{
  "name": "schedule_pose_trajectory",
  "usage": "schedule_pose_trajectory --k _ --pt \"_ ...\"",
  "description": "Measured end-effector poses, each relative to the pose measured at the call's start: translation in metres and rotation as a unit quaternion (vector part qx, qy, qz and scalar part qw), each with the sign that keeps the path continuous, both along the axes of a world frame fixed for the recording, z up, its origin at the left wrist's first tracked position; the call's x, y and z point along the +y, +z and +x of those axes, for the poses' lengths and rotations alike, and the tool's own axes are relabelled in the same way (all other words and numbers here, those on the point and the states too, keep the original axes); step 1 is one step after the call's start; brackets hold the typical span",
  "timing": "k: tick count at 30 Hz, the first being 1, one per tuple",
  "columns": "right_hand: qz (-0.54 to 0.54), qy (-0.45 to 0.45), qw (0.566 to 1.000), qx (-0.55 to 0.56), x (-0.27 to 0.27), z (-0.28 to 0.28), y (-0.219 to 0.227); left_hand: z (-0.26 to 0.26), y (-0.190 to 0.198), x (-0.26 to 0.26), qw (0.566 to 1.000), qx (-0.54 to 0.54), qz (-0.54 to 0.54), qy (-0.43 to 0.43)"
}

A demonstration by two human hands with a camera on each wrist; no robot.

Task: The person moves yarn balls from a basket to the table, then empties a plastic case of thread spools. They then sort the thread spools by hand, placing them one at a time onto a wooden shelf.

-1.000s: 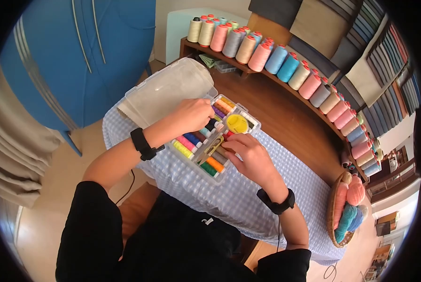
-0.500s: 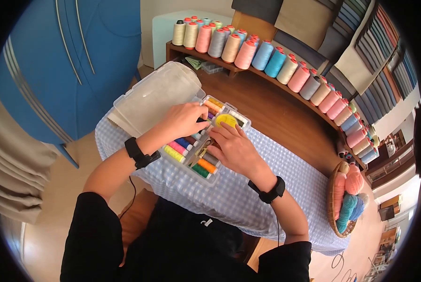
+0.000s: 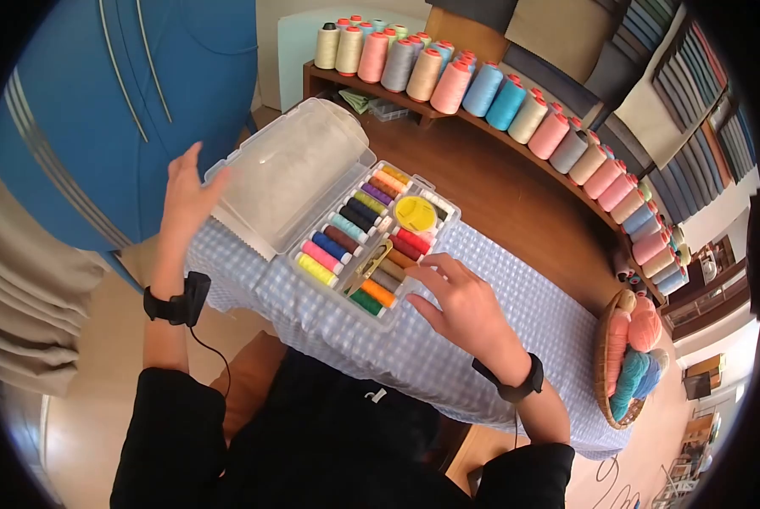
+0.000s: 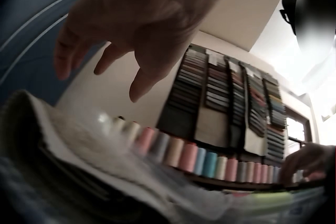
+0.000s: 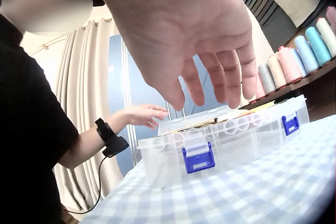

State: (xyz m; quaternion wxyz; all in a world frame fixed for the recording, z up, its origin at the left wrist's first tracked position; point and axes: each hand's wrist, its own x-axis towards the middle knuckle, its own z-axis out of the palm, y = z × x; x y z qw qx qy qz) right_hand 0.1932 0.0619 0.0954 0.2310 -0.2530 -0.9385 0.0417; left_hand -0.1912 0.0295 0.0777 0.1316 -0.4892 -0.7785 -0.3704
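A clear plastic case stands open on the checked cloth, its lid [image 3: 291,170] folded back to the left. Rows of small thread spools [image 3: 333,243] fill the case, with a round yellow container [image 3: 416,214] and gold-handled scissors [image 3: 369,266] among them. My left hand [image 3: 190,193] is raised beside the lid's left edge, fingers spread, holding nothing. Just off the case's near right side hovers my right hand [image 3: 463,307], fingers loosely bent and empty. Two blue latches [image 5: 199,158] show on the case's side in the right wrist view.
Large thread cones [image 3: 452,86] line a curved wooden shelf behind the table. A wicker basket [image 3: 605,365] of yarn [image 3: 630,383] sits at the right end. Fabric swatches [image 3: 558,42] hang on the wall; a blue cabinet [image 3: 176,59] stands at the left.
My left hand has left the spools and moved left past the lid, its fingers spreading. My right hand has drawn back from the yellow container toward the near right, uncovering the red spools.
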Motion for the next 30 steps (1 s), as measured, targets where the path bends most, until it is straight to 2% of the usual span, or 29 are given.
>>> schedule_pose_trajectory --k 1,2,3,4,6,7,9,10,12,14,16,18,19,20,21,23,25,26,27,28,29,30 --pt "-0.008 -0.009 1.000 -0.006 -0.003 -0.001 -0.002 -0.004 -0.001 -0.001 1.000 0.002 -0.002 0.002" --pt "-0.016 -0.017 1.000 -0.012 -0.004 -0.003 -0.003 -0.007 -0.001 -0.004 0.987 -0.159 -0.004 -0.025" --pt "-0.018 -0.014 1.000 -0.012 -0.005 -0.006 -0.004 -0.006 0.002 -0.006 0.947 -0.318 -0.006 -0.051" --pt "-0.033 -0.014 0.999 -0.007 -0.006 -0.007 -0.005 -0.004 0.003 -0.008 0.947 -0.319 -0.007 -0.048" --pt "-0.046 -0.016 0.999 -0.003 -0.007 -0.010 -0.007 0.007 0.009 -0.005 0.889 -0.415 0.046 -0.189" --pt "-0.027 -0.006 1.000 0.004 -0.005 -0.013 -0.011 0.018 0.015 -0.003 0.888 -0.415 0.045 -0.192" --pt "-0.008 -0.001 1.000 0.009 -0.006 -0.018 -0.014 0.046 0.026 -0.003 0.906 -0.330 0.155 -0.217" --pt "-0.005 -0.017 1.000 -0.003 -0.006 -0.022 -0.014 0.058 0.029 -0.005 0.905 -0.331 0.154 -0.219" --pt "0.000 -0.032 0.999 -0.016 -0.006 -0.028 -0.013 0.084 0.032 -0.014 0.906 -0.297 0.120 -0.276" --pt "0.021 -0.038 0.999 0.002 -0.007 -0.032 -0.011 0.122 0.042 -0.029 0.933 -0.118 0.125 -0.315" --pt "0.023 -0.051 0.998 0.000 -0.005 -0.027 -0.008 0.148 0.036 -0.040 0.912 -0.102 0.084 -0.388" --pt "0.022 -0.063 0.998 -0.005 0.000 -0.013 -0.003 0.169 0.014 -0.042 0.912 0.048 0.086 -0.398" --pt "0.013 -0.105 0.994 0.031 0.004 -0.003 0.001 0.177 0.004 -0.046 0.912 0.043 0.086 -0.398" --pt "0.004 -0.146 0.987 0.067 0.008 0.007 0.004 0.184 -0.006 -0.051 0.908 0.065 0.024 -0.412" --pt "0.003 -0.147 0.987 0.063 0.016 0.015 0.007 0.190 -0.015 -0.055 0.900 0.087 -0.038 -0.426" --pt "-0.023 -0.219 0.969 0.109 0.040 0.027 0.011 0.196 -0.028 -0.061 0.901 0.065 -0.052 -0.426" --pt "-0.037 -0.204 0.969 0.135 0.071 0.032 0.001 0.200 -0.031 -0.067 0.919 0.097 -0.061 -0.377" --pt "-0.050 -0.183 0.969 0.160 0.089 0.033 -0.010 0.204 -0.031 -0.070 0.918 0.101 -0.058 -0.378" --pt "-0.046 -0.184 0.968 0.165 0.111 0.031 -0.030 0.208 -0.030 -0.073 0.939 0.091 -0.052 -0.327" --pt "-0.128 -0.181 0.960 0.169 0.136 0.030 -0.054 0.211 -0.029 -0.075 0.957 0.080 -0.045 -0.275" --pt "-0.167 -0.179 0.954 0.174 0.142 0.026 -0.055 0.210 -0.032 -0.075 0.956 0.087 -0.040 -0.277" --pt "-0.204 -0.178 0.946 0.179 0.145 0.020 -0.052 0.207 -0.039 -0.072 0.952 0.050 -0.024 -0.302"
